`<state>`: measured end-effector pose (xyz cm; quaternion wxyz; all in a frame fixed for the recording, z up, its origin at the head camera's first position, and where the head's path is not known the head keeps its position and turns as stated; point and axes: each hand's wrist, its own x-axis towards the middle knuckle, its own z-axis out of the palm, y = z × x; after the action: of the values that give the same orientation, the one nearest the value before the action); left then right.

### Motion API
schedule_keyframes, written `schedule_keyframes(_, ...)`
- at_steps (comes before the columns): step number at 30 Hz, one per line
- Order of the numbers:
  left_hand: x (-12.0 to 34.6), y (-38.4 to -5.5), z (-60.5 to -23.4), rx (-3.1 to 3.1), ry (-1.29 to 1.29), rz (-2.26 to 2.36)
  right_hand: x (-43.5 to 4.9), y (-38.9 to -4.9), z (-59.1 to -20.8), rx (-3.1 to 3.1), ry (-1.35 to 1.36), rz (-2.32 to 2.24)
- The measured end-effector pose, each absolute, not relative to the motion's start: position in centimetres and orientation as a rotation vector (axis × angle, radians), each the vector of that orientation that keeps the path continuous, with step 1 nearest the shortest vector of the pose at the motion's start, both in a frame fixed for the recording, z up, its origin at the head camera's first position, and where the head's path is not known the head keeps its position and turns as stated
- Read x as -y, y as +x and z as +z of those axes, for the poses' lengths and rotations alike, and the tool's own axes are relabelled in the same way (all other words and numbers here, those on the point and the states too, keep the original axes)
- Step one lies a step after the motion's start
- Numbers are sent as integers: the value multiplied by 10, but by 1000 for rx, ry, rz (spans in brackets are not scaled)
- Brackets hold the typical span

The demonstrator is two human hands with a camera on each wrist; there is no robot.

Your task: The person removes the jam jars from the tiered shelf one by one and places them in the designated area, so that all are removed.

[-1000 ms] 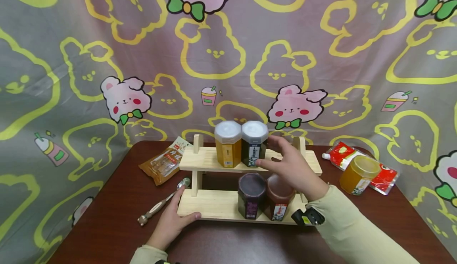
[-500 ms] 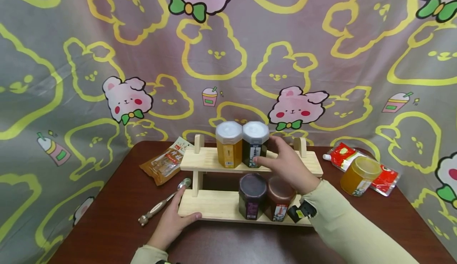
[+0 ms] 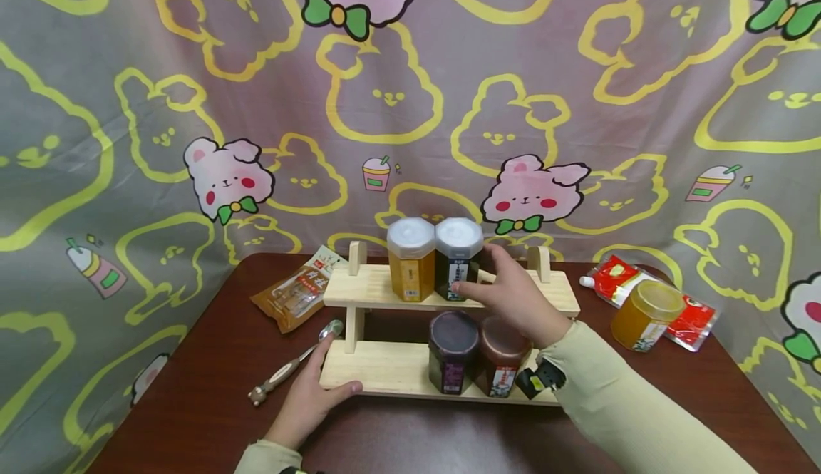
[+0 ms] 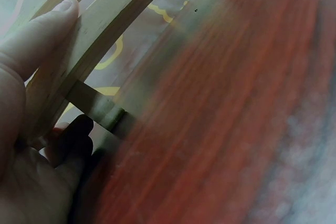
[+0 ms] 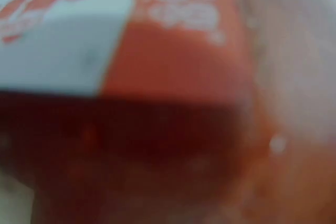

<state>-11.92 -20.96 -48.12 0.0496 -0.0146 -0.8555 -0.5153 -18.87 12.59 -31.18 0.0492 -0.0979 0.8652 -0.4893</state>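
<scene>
A two-tier wooden rack (image 3: 372,366) stands on the table. My left hand (image 3: 309,397) grips the left end of its lower board; in the left wrist view the thumb lies along the wooden board (image 4: 107,27) with the other fingers partly hidden behind. On the upper tier, my right hand (image 3: 521,301) holds a dark jar (image 3: 458,264) with a white lid, thumb at its front and fingers at its right side. An amber jar (image 3: 410,264) stands against it on the left. Below stand a purple-black jar (image 3: 452,353) and a reddish jar (image 3: 500,360), whose label (image 5: 173,51) fills the right wrist view.
An orange snack packet (image 3: 291,292) and a bear-ended spoon (image 3: 285,371) lie left of the rack. To the right, another amber jar (image 3: 646,313) stands before a red and white pouch (image 3: 695,317). A patterned curtain (image 3: 410,89) hangs behind the table.
My right hand and forearm have shifted slightly left, the thumb sliding a little across the dark jar's front. The left hand and the jars look unmoved.
</scene>
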Motion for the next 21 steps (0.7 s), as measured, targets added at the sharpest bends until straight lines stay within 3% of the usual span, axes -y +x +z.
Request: schedule_keyframes(21, 210, -120, -481, 2623, -33, -1553, -116, -198, -319, -2756, -303, -1424)
